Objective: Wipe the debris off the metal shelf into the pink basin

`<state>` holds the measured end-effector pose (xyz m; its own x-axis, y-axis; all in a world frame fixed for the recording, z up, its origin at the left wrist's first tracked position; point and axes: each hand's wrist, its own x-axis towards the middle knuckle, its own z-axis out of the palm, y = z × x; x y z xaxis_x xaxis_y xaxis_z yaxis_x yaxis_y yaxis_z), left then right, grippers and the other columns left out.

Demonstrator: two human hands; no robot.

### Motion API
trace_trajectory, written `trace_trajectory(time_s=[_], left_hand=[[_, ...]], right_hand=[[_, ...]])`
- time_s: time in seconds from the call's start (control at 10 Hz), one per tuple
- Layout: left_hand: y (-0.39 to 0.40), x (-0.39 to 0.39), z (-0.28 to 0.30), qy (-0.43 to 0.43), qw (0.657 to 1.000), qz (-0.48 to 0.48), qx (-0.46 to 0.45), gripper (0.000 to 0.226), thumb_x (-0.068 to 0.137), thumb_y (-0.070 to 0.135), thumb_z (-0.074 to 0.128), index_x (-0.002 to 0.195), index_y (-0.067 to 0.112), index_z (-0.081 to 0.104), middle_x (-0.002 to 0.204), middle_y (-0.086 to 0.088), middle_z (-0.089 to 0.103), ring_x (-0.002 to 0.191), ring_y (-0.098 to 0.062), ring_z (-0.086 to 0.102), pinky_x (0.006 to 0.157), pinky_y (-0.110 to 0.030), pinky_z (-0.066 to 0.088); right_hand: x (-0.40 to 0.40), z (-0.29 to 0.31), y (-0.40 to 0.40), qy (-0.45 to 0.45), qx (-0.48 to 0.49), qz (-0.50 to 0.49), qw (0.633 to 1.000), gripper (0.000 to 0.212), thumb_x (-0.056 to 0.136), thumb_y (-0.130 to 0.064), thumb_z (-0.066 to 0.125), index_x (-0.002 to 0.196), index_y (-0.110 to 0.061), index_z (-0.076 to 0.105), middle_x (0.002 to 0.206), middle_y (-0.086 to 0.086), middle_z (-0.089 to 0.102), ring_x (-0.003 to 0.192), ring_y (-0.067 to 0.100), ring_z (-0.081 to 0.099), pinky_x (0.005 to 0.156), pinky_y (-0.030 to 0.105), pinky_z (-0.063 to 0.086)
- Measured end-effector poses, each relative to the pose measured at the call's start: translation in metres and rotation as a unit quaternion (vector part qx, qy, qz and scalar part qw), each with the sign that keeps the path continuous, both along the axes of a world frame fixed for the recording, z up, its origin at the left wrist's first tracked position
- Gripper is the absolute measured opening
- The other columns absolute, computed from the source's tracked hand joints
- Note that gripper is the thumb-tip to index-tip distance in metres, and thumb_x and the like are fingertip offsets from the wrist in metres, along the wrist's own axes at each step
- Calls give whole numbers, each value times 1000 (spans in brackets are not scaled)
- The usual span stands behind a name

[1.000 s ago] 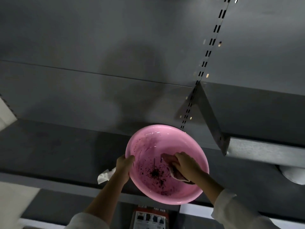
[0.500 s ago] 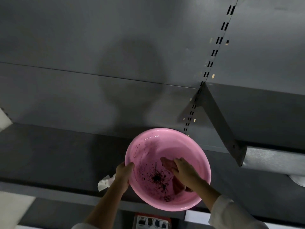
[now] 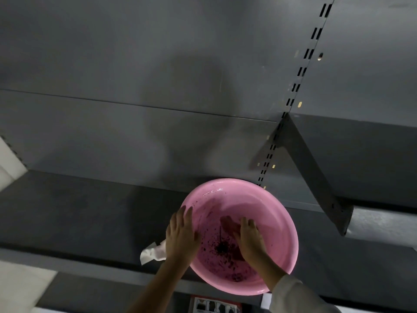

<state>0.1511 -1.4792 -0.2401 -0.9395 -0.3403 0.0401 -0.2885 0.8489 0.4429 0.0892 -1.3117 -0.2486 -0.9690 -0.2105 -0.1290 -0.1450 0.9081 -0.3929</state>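
A pink basin (image 3: 279, 222) sits on the dark grey metal shelf (image 3: 79, 218), its near rim past the shelf's front edge. Dark debris (image 3: 222, 247) lies scattered on its bottom. My left hand (image 3: 181, 236) grips the basin's left rim, fingers over the edge. A crumpled white tissue (image 3: 152, 254) shows just left of that hand, partly hidden by it. My right hand (image 3: 251, 241) is inside the basin, closed on a reddish cloth (image 3: 229, 224) pressed against the bottom.
A grey back panel rises behind the shelf, with a slotted upright (image 3: 291, 105). A slanted bracket (image 3: 316, 177) carries a higher shelf (image 3: 383, 222) at the right. A printed label (image 3: 214, 304) shows below the front edge.
My left hand has slid further over the basin's left rim. My right hand with the cloth has shifted a little inside the basin, and the view has drifted slightly.
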Motion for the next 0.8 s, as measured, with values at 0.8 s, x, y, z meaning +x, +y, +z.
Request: trace_trajectory(time_s=[0.8], left_hand=[[53, 33, 24, 17, 996, -80, 41, 55, 100, 22, 29, 150, 16, 7, 157, -2, 12, 144, -17, 3, 118, -37, 5]], right_hand=[[45, 30, 40, 82, -106, 109, 985, 29, 93, -18, 44, 119, -12, 53, 121, 9, 62, 114, 22, 55, 104, 35, 42]])
